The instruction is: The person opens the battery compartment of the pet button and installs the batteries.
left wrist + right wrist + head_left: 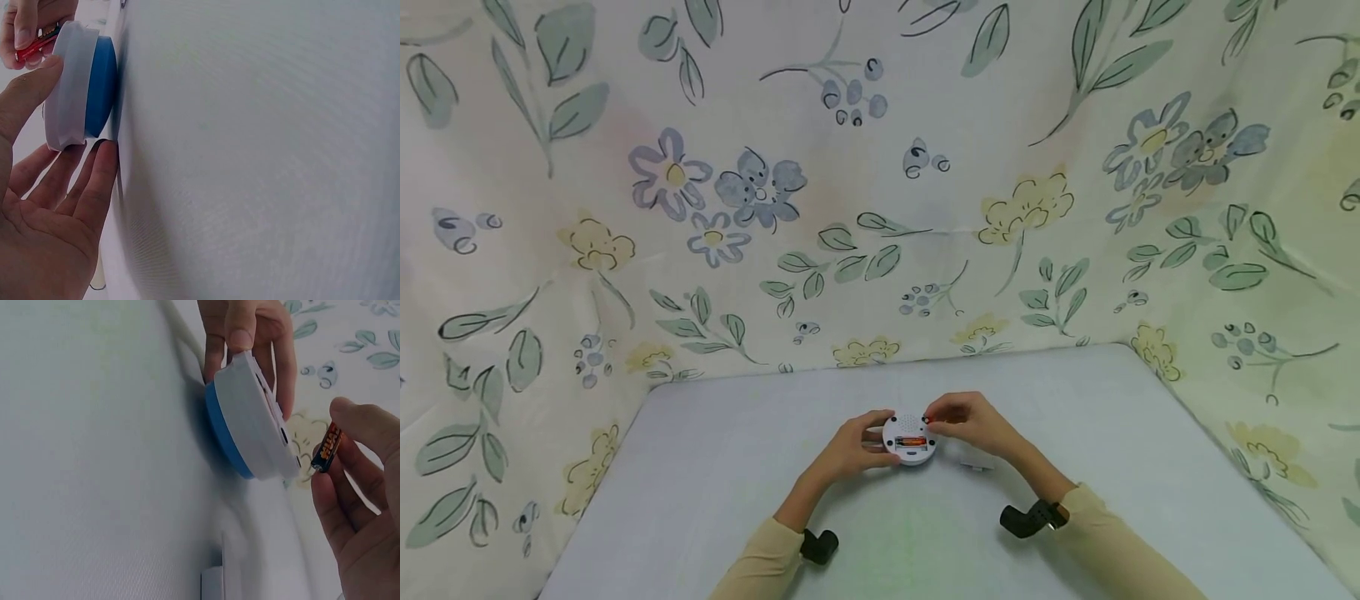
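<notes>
hands, two, hold one device, one battery

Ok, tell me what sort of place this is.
Probably a makeshift recording booth, though that is a judgement: flower-printed cloth surrounds the back and sides of a pale table, and the person wears a black device on each wrist.

The round device is white, blue-based, with black spots; the seated battery is orange-red. The loose battery is red and black with orange lettering. The worktop and small cover are whitish, the sleeves pale yellow, the wrist cameras black. Off-white cloth carries blue and yellow flowers and grey-green leaves.
</notes>
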A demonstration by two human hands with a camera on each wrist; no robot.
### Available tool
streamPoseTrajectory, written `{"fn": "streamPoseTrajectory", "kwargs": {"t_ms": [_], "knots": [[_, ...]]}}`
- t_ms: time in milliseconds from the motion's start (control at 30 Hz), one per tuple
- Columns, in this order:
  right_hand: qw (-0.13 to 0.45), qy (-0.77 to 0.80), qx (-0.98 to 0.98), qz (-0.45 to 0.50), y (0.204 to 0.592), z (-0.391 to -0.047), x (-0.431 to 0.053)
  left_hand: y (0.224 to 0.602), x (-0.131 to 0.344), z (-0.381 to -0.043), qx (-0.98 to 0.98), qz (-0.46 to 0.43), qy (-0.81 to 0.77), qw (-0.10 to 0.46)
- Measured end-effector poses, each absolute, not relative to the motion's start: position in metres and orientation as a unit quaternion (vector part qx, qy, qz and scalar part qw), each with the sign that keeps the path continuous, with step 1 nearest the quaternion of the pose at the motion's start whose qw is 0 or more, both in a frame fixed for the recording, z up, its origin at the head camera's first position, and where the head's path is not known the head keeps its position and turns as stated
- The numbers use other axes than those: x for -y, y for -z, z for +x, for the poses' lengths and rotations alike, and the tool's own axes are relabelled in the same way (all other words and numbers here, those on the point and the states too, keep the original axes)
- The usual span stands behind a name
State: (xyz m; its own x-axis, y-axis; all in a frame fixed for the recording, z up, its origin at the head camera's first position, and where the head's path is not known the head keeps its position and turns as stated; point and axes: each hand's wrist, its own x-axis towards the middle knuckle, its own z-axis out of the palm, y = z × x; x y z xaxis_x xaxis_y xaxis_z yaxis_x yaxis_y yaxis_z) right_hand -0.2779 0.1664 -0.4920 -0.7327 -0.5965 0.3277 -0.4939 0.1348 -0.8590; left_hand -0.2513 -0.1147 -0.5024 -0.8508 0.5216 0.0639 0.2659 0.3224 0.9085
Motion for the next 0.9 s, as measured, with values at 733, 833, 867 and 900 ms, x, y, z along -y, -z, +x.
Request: {"fn": "streamPoseTrajectory", "kwargs": {"t_ms": [733,833,867,900], "knots": [[0.083,0.541,-0.735,-0.4,0.491,-0.276,-0.13,0.506,0.116,-0.253,-0.803,0.254,-0.527,0.114],[0.079,0.535,-0.737,-0.406,0.491,-0.275,-0.127,0.505,0.116,-0.252,-0.802,0.255,-0.527,0.115],[0.076,0.532,-0.738,-0.408,0.491,-0.274,-0.126,0.504,0.116,-0.252,-0.802,0.256,-0.527,0.114],[0.072,0.527,-0.742,-0.409,0.491,-0.274,-0.126,0.504,0.116,-0.251,-0.803,0.256,-0.527,0.113]]}}
